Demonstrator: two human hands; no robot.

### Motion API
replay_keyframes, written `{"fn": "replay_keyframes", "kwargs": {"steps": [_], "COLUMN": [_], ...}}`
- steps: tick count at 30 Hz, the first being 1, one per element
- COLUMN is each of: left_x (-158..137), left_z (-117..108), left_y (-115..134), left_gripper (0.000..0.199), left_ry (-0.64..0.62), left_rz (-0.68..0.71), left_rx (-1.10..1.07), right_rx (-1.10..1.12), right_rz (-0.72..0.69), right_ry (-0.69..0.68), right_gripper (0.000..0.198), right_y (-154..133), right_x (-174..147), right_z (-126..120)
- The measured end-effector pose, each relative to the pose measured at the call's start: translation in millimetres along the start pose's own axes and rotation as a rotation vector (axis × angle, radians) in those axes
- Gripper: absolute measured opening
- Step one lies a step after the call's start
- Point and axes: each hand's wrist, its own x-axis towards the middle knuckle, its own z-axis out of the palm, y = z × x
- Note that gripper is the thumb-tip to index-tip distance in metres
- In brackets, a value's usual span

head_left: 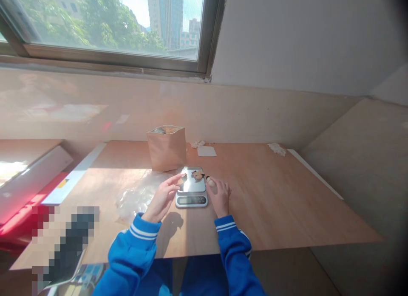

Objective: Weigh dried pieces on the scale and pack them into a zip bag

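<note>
A white kitchen scale (191, 201) with a shiny weighing plate lies on the wooden table. Several small brown, dried-looking pieces (198, 175) rest on its plate; their kind is too small to make out. My left hand (162, 198) reaches over the plate's left edge, fingers stretched out and the thumb apart from them. At the right side of the scale, my right hand (219, 196) has its fingers closed on a small pale piece with a dark end (210, 181). The scale's display cannot be read.
Behind the scale stands an open brown paper bag (167, 149). A crumpled clear plastic bag (134, 198) lies left of the scale. White paper (207, 151) and crumpled tissue (277, 149) lie near the wall. A pixelated dark object (68, 245) is at the table's front left.
</note>
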Motion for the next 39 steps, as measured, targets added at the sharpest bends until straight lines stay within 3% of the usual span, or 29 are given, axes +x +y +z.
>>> {"fn": "replay_keyframes", "kwargs": {"steps": [3,6,9,12,15,18,22,27,29,31,34,37,39], "left_x": [4,7,9,12,14,14,15,49,76,102,121,104,80], "left_z": [-3,-6,-4,4,10,9,-1,-4,-3,-3,-7,-14,-19], "left_y": [-8,-16,-24,-33,-46,-53,-24,75,109,128,130,112,97], "left_gripper": [0.046,0.043,0.038,0.031,0.023,0.021,0.025,0.028,0.027,0.024,0.027,0.034,0.036], "left_ry": [-0.026,-0.024,-0.012,-0.019,-0.073,-0.065,0.116,0.448,0.487,0.420,0.262,0.215,0.082], "left_rz": [0.036,0.070,0.131,0.243,0.340,0.460,0.686,1.036,1.093,1.036,0.942,0.979,0.953], "left_rx": [0.034,0.084,0.148,0.225,0.338,0.515,0.774,1.012,1.148,1.329,1.580,1.661,1.634], "right_rx": [-0.079,-0.071,0.103,0.477,0.824,0.954,0.852,0.395,0.212,0.084,-0.028,-0.055,-0.043], "right_rz": [0.117,0.185,0.175,0.173,0.318,0.466,0.526,0.444,0.372,0.289,0.227,0.207,0.194], "right_ry": [-0.007,-0.058,-0.097,-0.254,-0.427,-0.444,-0.293,-0.080,-0.052,-0.045,-0.016,0.051,0.103], "right_gripper": [0.037,0.042,0.040,0.038,0.041,0.043,0.047,0.048,0.047,0.045,0.040,0.035,0.032], "right_y": [24,29,5,-38,-71,-76,-40,19,33,41,42,38,37], "right_x": [9,13,9,-1,-10,-13,-9,10,17,20,11,-11,-25], "right_z": [3,0,-10,-18,-16,-8,-5,-10,-9,-5,0,-1,-4]}}
